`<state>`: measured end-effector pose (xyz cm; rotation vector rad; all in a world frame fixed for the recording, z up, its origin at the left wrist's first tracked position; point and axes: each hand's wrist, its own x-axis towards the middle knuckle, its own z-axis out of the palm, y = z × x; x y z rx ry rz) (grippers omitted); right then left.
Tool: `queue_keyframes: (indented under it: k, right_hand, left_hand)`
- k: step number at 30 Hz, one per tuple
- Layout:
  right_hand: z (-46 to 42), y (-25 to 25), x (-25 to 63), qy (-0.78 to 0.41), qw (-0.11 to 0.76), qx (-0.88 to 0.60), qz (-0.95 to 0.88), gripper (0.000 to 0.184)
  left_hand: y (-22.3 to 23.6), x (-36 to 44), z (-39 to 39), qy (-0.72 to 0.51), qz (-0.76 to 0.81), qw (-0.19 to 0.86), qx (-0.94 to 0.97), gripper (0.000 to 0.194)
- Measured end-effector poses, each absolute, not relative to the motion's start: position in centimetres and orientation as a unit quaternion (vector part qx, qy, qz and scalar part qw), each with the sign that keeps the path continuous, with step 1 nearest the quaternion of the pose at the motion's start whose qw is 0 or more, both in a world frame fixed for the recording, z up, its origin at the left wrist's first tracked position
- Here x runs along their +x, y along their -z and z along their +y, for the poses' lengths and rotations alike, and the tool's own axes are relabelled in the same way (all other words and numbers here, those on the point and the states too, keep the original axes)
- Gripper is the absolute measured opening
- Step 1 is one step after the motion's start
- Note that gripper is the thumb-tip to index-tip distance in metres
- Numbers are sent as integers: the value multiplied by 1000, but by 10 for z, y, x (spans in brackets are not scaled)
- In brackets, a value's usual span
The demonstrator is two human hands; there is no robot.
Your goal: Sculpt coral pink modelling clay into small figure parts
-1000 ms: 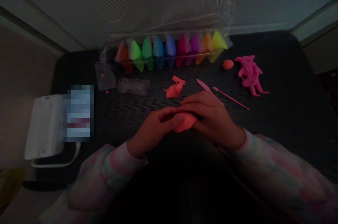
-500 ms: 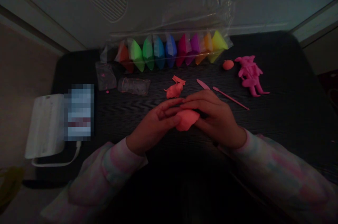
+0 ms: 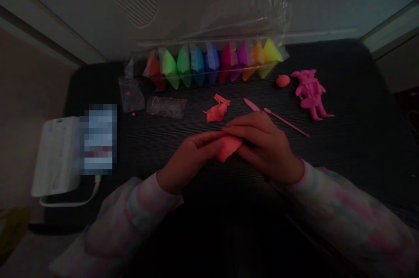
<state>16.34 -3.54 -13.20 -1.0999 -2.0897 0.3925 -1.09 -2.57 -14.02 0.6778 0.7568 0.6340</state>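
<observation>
Between my two hands is a flattened piece of coral modelling clay (image 3: 228, 149). My left hand (image 3: 193, 153) pinches its left side, thumb in front. My right hand (image 3: 265, 142) closes on its right side, with the fingers bent over the top. Just beyond them lies a ragged lump of the same coral clay (image 3: 216, 112) with thin scraps. A pink modelling knife (image 3: 251, 104) and a thin pink modelling stick (image 3: 288, 122) rest near my right hand. Farther right are a small coral ball (image 3: 283, 80) and a pink clay figure (image 3: 310, 92).
Several colored clay packets (image 3: 197, 66) stand in clear plastic along the back edge of the dark table (image 3: 353, 138). Two clear wrappers (image 3: 166, 107) lie at left. A phone (image 3: 98, 138) with a pixelated screen and a white box-shaped device (image 3: 57, 156) with a cable sit farther left.
The clay between my hands has tilted, and less of it shows. My left fingers have shifted slightly around it. The things on the table have stayed put.
</observation>
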Motion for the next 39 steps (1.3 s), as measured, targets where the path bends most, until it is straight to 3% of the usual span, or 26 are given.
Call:
queue_keyframes:
  k: [6, 13, 18, 29, 39]
  right_hand:
    - [-36, 129, 165, -145, 379, -404, -820, 12]
    - [-35, 130, 162, -197, 371, -452, -787, 20]
    - [-32, 128, 162, -234, 379, -457, -770, 8]
    - [-33, 131, 161, -212, 366, -471, -774, 14]
    - [-33, 129, 160, -222, 381, -468, -766, 6]
  left_hand:
    - [137, -9, -26, -293, 372, 838, 271, 19]
    - [135, -9, -25, -298, 314, 865, 253, 20]
    - [137, -10, -26, -305, 319, 870, 223, 18]
    - [137, -10, -24, -306, 307, 873, 224, 18]
    - [138, -11, -23, -292, 304, 886, 191, 17]
